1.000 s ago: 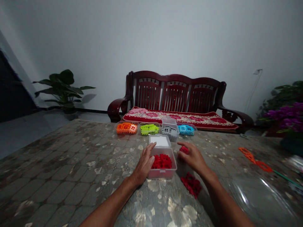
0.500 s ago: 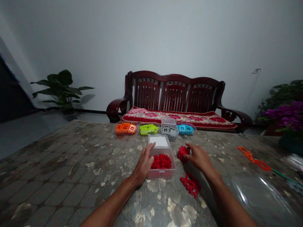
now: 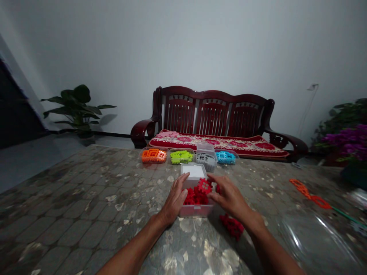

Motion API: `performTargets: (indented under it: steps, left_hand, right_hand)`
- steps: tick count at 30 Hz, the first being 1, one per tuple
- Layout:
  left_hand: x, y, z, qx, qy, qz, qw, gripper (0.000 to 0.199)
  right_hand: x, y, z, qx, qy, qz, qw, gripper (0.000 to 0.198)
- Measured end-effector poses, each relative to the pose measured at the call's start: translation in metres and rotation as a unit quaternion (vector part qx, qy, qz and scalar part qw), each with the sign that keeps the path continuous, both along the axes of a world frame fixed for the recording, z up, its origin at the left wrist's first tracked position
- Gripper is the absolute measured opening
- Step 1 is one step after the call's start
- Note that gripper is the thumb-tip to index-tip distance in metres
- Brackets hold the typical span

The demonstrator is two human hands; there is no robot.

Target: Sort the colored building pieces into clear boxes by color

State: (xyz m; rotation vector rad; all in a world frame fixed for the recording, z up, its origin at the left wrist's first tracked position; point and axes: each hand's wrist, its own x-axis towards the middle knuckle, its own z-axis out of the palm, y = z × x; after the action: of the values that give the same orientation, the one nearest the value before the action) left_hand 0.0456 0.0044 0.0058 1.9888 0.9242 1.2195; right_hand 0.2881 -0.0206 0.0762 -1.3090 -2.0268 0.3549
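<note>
A clear plastic box [image 3: 196,211] with its white-lined lid [image 3: 193,170] folded back stands in front of me, full of red building pieces [image 3: 192,196]. My left hand [image 3: 175,196] grips the box's left wall, thumb over the rim and fingers reaching toward the lid hinge. Above the box's right side, my right hand [image 3: 229,194] pinches a red square lattice piece [image 3: 204,186] between thumb and fingers. More red pieces [image 3: 232,227] lie on the table under my right wrist. A bit of red beside the box is mostly hidden behind the right hand.
Along the far table edge sit containers of orange [image 3: 154,156], green [image 3: 181,157], grey [image 3: 206,158] and blue pieces [image 3: 226,157]. To the right lie a joined orange chain [image 3: 309,194] and a clear plastic cover [image 3: 318,236]. A wooden bench [image 3: 212,114] stands behind the table.
My right hand has moved left from beside the box to over it, carrying a red piece. The left hand keeps its place on the box.
</note>
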Motion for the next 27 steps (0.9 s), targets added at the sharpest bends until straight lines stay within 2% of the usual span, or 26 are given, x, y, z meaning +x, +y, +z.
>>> performTargets:
  steps: [4,7,10,13,16,20,24,27]
  left_hand:
    - [0.000,0.000,-0.002,0.002,0.000,0.000,1.000,0.054]
    - [-0.001,0.000,-0.001,-0.003,0.001,-0.001,1.000,0.054]
    - [-0.001,-0.001,0.001,-0.006,-0.001,0.001,1.000,0.053]
    - [0.000,-0.001,0.002,-0.006,-0.001,-0.001,1.000,0.054]
    - [0.000,-0.001,0.001,-0.006,0.000,-0.002,1.000,0.054]
    - [0.000,0.001,0.000,-0.007,0.001,0.002,1.000,0.054]
    - [0.000,0.000,0.000,-0.006,0.002,-0.003,1.000,0.054]
    - [-0.001,0.000,0.000,-0.008,0.001,-0.006,1.000,0.054]
  right_hand:
    - [-0.022,-0.004,-0.002,-0.031,0.024,0.057,0.998,0.053]
    - [-0.023,0.000,0.000,-0.065,0.071,0.076,0.992,0.049]
    - [-0.011,0.009,0.002,-0.086,0.107,0.029,0.990,0.039]
    - [0.012,0.019,-0.003,-0.072,0.096,-0.057,0.991,0.040]
    - [0.036,0.026,-0.013,-0.053,0.022,-0.142,0.988,0.047]
    - [0.053,0.031,-0.023,-0.056,-0.083,-0.193,0.976,0.055]
    - [0.044,0.027,-0.016,-0.026,-0.065,-0.178,0.982,0.045]
    - [0.021,0.015,-0.003,0.013,-0.006,-0.096,0.995,0.034]
